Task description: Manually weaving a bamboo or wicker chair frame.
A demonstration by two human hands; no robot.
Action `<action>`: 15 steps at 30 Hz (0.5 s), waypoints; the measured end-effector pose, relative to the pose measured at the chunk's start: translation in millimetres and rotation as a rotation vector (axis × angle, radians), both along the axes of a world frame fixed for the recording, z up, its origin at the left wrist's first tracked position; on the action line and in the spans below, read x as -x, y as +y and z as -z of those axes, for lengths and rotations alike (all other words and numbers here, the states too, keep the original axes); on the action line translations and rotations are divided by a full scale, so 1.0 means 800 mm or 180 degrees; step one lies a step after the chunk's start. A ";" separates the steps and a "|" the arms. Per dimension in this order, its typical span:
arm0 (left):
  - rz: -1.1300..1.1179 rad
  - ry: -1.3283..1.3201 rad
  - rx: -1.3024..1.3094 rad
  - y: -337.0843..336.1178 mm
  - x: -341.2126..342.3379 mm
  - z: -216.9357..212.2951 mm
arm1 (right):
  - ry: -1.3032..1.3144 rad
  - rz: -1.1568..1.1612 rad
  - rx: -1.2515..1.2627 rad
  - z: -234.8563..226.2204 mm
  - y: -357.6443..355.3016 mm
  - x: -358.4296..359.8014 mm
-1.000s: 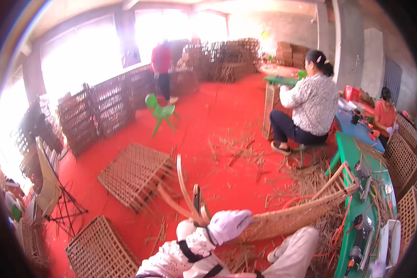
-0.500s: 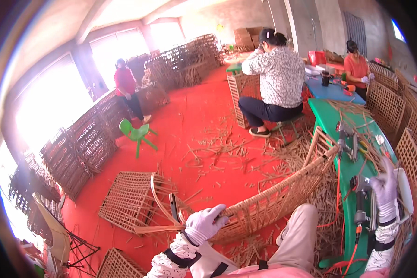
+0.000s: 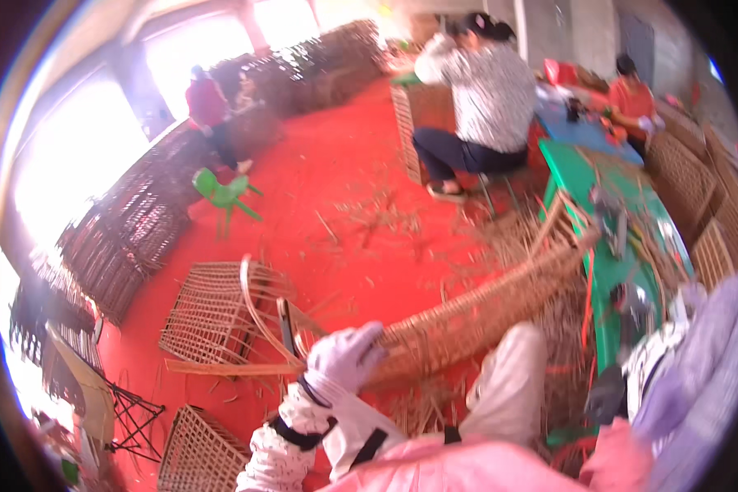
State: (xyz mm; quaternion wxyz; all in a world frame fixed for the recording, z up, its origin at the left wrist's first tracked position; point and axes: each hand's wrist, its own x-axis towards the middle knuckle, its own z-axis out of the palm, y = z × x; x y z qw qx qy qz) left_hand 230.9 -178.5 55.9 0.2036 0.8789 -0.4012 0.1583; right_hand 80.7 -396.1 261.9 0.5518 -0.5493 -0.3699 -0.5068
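Observation:
A tan woven wicker basket (image 3: 467,318) lies on its side across my knees, reaching to the green table. My left hand (image 3: 346,354), in a pale lilac glove, closes round the near left end of its rim. From that end a curved strip (image 3: 254,307) loops up and a flat strip (image 3: 230,369) sticks out to the left. My right hand (image 3: 701,361), also gloved, is raised close at the right side, large and smeared by motion; its fingers cannot be made out. Two nail guns (image 3: 611,217) with orange hoses lie on the table nearby, the nearer one blurred.
Loose strips cover the green table (image 3: 582,176) and litter the red floor (image 3: 320,172). An unfinished basket (image 3: 201,307), a green chair (image 3: 221,193) and a folding chair (image 3: 82,385) stand at left. One person (image 3: 492,90) sits ahead; others are at far left and far right.
My right hand has swung from beside the nail guns toward me and is now blurred. My left hand still holds the basket. The view has shifted slightly.

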 end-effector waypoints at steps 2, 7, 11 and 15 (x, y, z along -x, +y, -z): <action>0.0215 -0.0171 0.0107 -0.033 0.004 0.004 | -0.0064 0.0006 0.0063 0.004 -0.010 0.008; 0.0000 0.0144 -0.0409 0.000 0.035 -0.004 | -0.0203 -0.0174 -0.0031 0.010 0.017 0.011; 0.0089 0.0054 -0.0265 0.009 0.040 0.006 | -0.0344 -0.0129 -0.0035 0.011 0.023 0.006; 0.0145 0.0289 -0.0233 -0.007 0.053 -0.002 | -0.0563 0.0092 -0.0058 0.002 0.012 0.004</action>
